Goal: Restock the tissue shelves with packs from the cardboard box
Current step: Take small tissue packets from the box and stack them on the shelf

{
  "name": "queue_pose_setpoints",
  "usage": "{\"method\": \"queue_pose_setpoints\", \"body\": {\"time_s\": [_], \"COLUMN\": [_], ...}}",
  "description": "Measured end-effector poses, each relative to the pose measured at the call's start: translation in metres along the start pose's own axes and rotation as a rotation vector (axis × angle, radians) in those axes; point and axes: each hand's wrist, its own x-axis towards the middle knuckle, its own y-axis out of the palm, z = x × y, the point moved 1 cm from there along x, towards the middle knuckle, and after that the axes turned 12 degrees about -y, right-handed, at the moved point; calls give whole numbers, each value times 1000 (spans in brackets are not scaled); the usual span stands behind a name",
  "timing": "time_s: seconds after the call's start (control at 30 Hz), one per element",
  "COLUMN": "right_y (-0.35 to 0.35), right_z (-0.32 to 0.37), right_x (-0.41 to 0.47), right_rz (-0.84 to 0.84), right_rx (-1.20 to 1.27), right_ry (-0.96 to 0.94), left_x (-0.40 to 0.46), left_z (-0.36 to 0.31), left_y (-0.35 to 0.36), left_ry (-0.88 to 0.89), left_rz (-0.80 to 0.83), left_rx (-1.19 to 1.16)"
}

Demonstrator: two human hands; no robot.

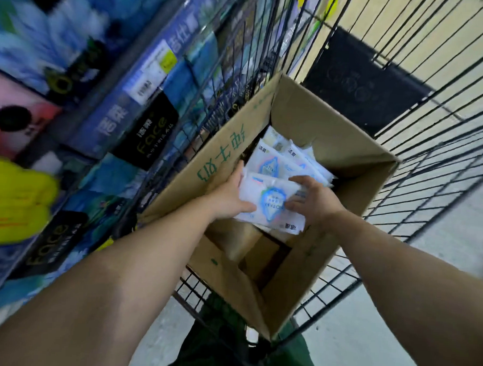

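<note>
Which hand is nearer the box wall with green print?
Left. The left hand grips the top pack beside that printed wall; the right hand holds the pack's far edge.

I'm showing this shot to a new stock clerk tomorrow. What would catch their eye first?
First, the two bare arms reaching into the open cardboard box at centre, left hand and right hand gripping a white tissue pack by its opposite ends. More white packs lie deeper in the box, which sits in a black wire cart. On the left run blurred shelves of blue and black tissue packaging.
</note>
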Motion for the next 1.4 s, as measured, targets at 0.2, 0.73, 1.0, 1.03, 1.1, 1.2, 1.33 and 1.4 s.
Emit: {"method": "queue_pose_setpoints", "body": {"time_s": [0.2, 0.73, 1.0, 1.03, 1.1, 1.2, 1.33, 1.4], "right_y": [-17, 41, 198, 213, 255, 329, 422, 460], "right_z": [41, 247, 307, 311, 319, 328, 339, 346], "right_x": [-7, -161, -276, -289, -322, -385, -473, -516], "right_rz": [104, 542, 870, 893, 936, 1002, 1081, 1118], "right_rx": [-63, -379, -417, -431, -456, -490, -465, -451], "right_ry": [-191, -905, -1111, -1137, -1193, -1303, -1442, -1501], "left_x": [-74, -332, -482, -495, -525, -578, -653, -688], "left_z": [-8, 108, 251, 264, 298, 362, 447, 483], "left_y": [-14, -12, 34, 40, 57, 86, 117, 132], "left_ry": [36, 62, -63, -77, -84, -107, -160, -206], "left_rz": [-141, -759, -1069, -1095, -1170, -1312, -1450, -1531], "left_rx": [-288, -818, -1029, -1031, -1076, -1197, -1254, -1277]}}
